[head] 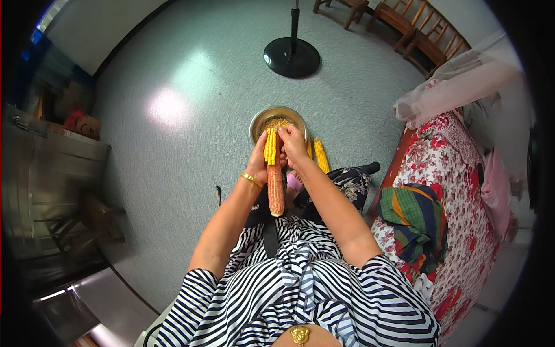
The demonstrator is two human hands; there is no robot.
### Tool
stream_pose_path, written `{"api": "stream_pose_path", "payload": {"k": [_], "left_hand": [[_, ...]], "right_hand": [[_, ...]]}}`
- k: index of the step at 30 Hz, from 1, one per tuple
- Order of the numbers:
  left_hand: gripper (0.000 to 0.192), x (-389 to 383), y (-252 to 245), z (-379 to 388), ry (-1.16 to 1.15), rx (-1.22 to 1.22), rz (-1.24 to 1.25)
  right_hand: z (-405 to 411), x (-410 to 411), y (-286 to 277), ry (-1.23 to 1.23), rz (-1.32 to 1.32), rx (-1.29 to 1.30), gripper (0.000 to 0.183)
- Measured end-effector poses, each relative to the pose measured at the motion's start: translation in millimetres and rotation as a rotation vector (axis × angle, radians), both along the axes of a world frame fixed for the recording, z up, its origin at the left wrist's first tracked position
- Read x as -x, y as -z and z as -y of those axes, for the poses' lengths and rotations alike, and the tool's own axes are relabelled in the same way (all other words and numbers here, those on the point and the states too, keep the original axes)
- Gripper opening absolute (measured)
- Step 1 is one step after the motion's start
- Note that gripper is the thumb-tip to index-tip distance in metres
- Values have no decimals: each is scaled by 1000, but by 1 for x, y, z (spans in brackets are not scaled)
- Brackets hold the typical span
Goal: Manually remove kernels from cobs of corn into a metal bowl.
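Both hands are around one ear of dried corn (276, 188) in front of my lap. Its near half is a bare reddish cob, while rows of yellow kernels (271, 146) remain at the upper left of the far half. My left hand (257, 159), with a gold bangle at the wrist, grips the ear from the left side. From the right, my right hand (293, 145) has its thumb against the ear beside the kernels. Beyond the hands, a round metal basin (256, 122) on the floor holds loose kernels (277, 123), partly hidden by the ear and fingers.
Yellow corn ears (321, 155) lie on the floor right of the basin. A black round stand base (292, 57) stands farther off, with wooden chairs (427, 45) at back right. The bed (464, 243) along the right has a floral cover and a green plaid cloth (409, 212).
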State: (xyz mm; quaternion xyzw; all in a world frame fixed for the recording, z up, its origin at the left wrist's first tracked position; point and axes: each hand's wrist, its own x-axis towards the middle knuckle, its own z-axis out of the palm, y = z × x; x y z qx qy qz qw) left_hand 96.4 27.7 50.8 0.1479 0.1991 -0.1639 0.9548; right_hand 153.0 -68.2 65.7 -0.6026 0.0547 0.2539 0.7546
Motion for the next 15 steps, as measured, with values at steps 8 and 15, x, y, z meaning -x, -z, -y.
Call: {"api": "stream_pose_path", "payload": {"k": [8, 15], "left_hand": [[48, -85, -19, -8, 132, -142, 50], [55, -97, -15, -19, 229, 56, 12]], "right_hand": [[2, -72, -5, 253, 60, -111, 8], [34, -94, 15, 125, -56, -153, 8]]}}
